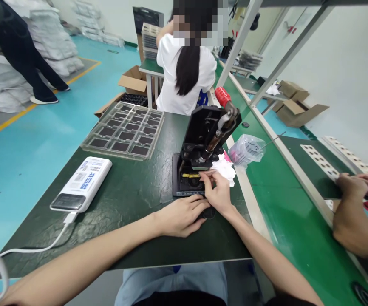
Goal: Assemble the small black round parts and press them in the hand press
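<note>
A black hand press point(203, 131) with a red-handled lever point(222, 97) stands on the dark green table mat. In its base lies a yellow strip point(191, 175). My right hand point(217, 191) is at the right side of the base, thumb and forefinger pinched; what is between them is too small to make out. My left hand point(184, 214) rests palm down at the front edge of the press, fingers extended over a dark round object point(208, 212) that it partly covers. White crumpled paper point(225, 169) lies just behind my right hand.
A clear tray point(117, 147) of dark pieces and a white power bank point(82, 182) with a cable lie left. Right of the press are a plastic bag point(247, 149) and a green conveyor point(267, 178). A person sits ahead; another person's hands work at far right.
</note>
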`<state>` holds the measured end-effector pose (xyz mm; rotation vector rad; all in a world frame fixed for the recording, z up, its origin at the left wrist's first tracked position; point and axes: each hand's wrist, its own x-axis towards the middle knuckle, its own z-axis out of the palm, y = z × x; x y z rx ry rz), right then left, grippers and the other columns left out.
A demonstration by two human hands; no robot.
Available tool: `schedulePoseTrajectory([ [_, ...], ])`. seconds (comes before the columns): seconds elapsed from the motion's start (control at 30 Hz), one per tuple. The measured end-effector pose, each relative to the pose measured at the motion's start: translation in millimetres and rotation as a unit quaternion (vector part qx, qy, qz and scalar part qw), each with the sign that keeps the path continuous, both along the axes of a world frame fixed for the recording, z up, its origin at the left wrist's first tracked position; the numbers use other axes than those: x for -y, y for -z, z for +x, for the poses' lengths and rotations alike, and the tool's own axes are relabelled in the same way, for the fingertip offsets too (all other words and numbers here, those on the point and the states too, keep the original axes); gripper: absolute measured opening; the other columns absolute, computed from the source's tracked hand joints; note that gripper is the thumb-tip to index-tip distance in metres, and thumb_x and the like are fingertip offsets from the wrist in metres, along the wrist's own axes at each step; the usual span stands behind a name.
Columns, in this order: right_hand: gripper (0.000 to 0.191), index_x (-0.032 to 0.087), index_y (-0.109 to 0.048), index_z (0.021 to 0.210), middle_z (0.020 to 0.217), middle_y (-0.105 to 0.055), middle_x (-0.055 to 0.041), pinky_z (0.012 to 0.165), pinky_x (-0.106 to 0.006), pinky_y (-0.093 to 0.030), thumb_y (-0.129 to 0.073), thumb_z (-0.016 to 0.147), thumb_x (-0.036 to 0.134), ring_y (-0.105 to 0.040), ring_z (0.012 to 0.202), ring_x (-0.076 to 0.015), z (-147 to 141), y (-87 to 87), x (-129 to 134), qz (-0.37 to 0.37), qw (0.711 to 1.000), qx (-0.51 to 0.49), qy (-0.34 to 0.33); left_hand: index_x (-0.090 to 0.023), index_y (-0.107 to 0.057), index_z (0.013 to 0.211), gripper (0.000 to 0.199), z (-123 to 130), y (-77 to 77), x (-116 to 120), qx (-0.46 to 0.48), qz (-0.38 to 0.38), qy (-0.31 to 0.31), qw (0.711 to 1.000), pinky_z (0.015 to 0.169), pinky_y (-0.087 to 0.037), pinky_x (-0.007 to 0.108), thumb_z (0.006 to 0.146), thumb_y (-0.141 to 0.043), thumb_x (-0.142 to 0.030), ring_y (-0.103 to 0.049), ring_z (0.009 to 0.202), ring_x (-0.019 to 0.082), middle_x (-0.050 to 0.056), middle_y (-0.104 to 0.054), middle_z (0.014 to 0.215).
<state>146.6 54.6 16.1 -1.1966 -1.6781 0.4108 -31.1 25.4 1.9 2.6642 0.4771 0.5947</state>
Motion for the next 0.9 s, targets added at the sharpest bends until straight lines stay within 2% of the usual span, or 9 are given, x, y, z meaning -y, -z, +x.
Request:
schedulePoseTrajectory([
  [0.1,0.020,0.018,-0.070,0.090,0.079,-0.072,-0.0047,0.063,-0.026,-0.053,-0.058,0.099,0.031,-0.068,0.069,-0.0164,15,-6.7,19,-0.015,0.999,-0.037,0.035,-0.010,-0.047,0.136,0.036,-1,0.1,1,0.018,-0.018,-0.003,1.000,0.111,-0.052,0.042,0.103,-0.051,-0.025,-0.057,0.132,0.031,0.017,-0.062,0.137],
  [0.2,0.023,0.018,-0.071,0.090,0.079,-0.073,-0.0049,0.061,-0.025,-0.053,-0.065,0.097,0.038,-0.069,0.068,-0.0157,31,-8.6,45,-0.093,0.992,-0.080,0.036,-0.015,-0.045,0.132,0.039,-3,2.9,1,0.051,-0.087,-0.038,0.994,0.106,-0.056,0.043,0.100,-0.062,-0.029,-0.063,0.127,0.030,0.017,-0.065,0.132],
  [0.3,0.031,0.017,-0.070,0.086,0.075,-0.071,-0.0048,0.058,-0.023,-0.052,-0.067,0.095,0.046,-0.068,0.065,-0.0152,38,0.9,67,-0.150,0.981,-0.120,0.040,-0.022,-0.042,0.121,0.046,-3,6.6,3,0.078,-0.189,-0.082,0.975,0.096,-0.061,0.041,0.091,-0.076,-0.034,-0.069,0.119,0.028,0.012,-0.069,0.129],
  [0.37,0.033,0.017,-0.070,0.085,0.073,-0.070,-0.0047,0.056,-0.023,-0.051,-0.066,0.095,0.048,-0.067,0.063,-0.0149,39,9.9,74,-0.173,0.977,-0.118,0.034,-0.025,-0.040,0.117,0.052,-2,8.4,5,0.084,-0.211,-0.103,0.968,0.092,-0.062,0.041,0.087,-0.081,-0.036,-0.070,0.118,0.029,0.012,-0.069,0.130],
  [0.47,0.032,0.016,-0.069,0.083,0.071,-0.068,-0.0040,0.054,-0.023,-0.047,-0.064,0.097,0.045,-0.062,0.059,-0.0134,38,17.4,75,-0.193,0.977,-0.091,0.014,-0.024,-0.038,0.122,0.057,1,9.8,9,0.078,-0.162,-0.129,0.975,0.091,-0.062,0.042,0.088,-0.081,-0.038,-0.071,0.115,0.030,0.013,-0.069,0.128],
  [0.63,0.027,0.016,-0.069,0.079,0.066,-0.064,-0.0008,0.049,-0.021,-0.038,-0.059,0.098,0.034,-0.051,0.051,-0.0095,34,11.0,74,-0.189,0.981,-0.047,0.000,-0.021,-0.035,0.131,0.054,1,10.4,13,0.069,-0.071,-0.131,0.986,0.087,-0.064,0.043,0.096,-0.072,-0.038,-0.073,0.108,0.031,0.013,-0.070,0.121],
  [0.9,0.024,0.017,-0.071,0.083,0.068,-0.065,0.0003,0.048,-0.021,-0.037,-0.059,0.099,0.029,-0.050,0.050,-0.0087,28,7.5,76,-0.169,0.985,-0.025,0.001,-0.020,-0.036,0.129,0.044,2,13.0,12,0.080,-0.074,-0.129,0.986,0.085,-0.064,0.042,0.102,-0.060,-0.044,-0.073,0.106,0.030,0.014,-0.069,0.117],
])
